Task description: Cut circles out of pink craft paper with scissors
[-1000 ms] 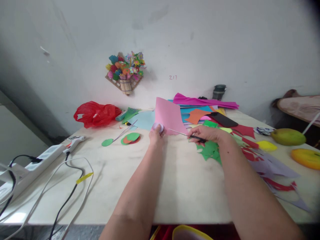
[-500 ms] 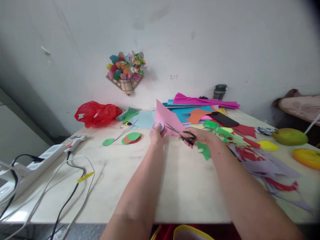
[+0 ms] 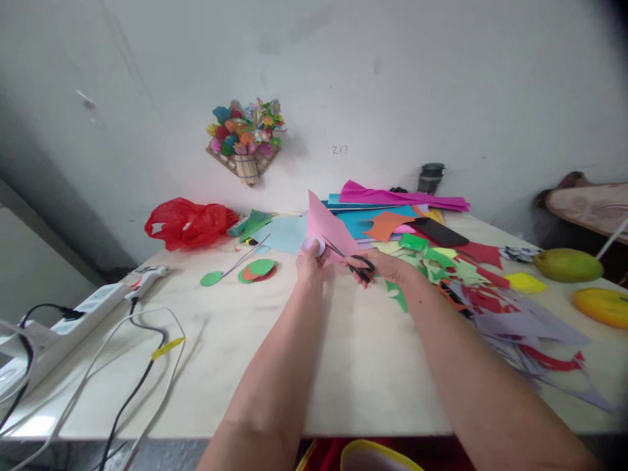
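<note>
Pink sheet, one: raised above the table, pinched by my left hand together with a pale disc, thumb on the disc's face. Scissors, one pair, black-handled: grasped in my right hand, fingers about the handles, long axis running away and leftward, tips just beside the disc. Sheet and disc lie left of my right fingers; left hand nearer, touching both.

The sheet is pink, the small disc pale, perhaps lilac, the scissors black-handled. The bag is red, the crepe roll magenta, the desk cream with faint grey clouding.
</note>
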{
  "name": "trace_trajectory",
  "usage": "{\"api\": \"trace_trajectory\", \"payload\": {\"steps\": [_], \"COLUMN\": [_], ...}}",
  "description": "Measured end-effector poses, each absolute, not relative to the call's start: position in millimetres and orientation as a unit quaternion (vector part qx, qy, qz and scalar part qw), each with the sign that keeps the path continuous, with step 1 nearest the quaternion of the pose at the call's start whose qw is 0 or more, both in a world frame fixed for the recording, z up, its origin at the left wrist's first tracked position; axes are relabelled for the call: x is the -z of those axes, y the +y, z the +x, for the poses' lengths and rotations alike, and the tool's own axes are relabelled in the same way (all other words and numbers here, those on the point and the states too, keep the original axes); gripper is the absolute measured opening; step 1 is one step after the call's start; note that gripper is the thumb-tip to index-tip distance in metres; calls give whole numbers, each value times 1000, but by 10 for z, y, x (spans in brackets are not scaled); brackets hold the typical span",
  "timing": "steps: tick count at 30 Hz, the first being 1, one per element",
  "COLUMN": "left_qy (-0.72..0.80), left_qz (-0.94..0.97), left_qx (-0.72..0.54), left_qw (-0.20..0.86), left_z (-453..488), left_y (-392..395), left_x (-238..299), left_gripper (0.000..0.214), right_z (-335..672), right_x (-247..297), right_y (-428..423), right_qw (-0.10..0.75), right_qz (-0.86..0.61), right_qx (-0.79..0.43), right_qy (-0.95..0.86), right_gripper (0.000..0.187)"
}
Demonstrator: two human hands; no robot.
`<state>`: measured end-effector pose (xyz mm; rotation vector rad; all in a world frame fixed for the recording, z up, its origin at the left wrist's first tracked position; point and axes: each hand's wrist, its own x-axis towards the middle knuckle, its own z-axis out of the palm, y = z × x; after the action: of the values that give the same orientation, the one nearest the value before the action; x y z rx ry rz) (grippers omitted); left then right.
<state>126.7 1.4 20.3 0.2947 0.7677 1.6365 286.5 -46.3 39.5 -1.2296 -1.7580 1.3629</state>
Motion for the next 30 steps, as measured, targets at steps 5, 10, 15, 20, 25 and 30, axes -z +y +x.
{"api": "trace_trajectory", "payload": {"steps": [5,10,15,20,25,30], "left_qy": [333,333,343,350,355,361], "left_qz": [128,145,153,157,156,152], "left_qx": [-716,-721,-721,-726,-728,-728], "left_qw": [600,589,583,572,566,563], "left_z": [1321,1346,1371,1398,1414,1422], "left_y": [-30,-44,-53,-65,-81,-96], "left_x": [-238,-232,-231,-244,-258,-271], "left_gripper": [18,13,12,14,14,17], "right_z": [2805,2744,2678,2657,2655,2631], "right_x": [-324,-305,-303,-270,-224,-221], "right_y": [-403,-390,-398,-375,-350,-358], "right_qw": [313,332,358,379,386,393], "right_qz": [-461,-474,-470,-466,-472,-473], "right_qx": [-486,-468,-464,-469,-474,-475], "right_qy": [-673,-668,-660,-648,-635,-630], "right_gripper": [35,34,37,38,36,36]}}
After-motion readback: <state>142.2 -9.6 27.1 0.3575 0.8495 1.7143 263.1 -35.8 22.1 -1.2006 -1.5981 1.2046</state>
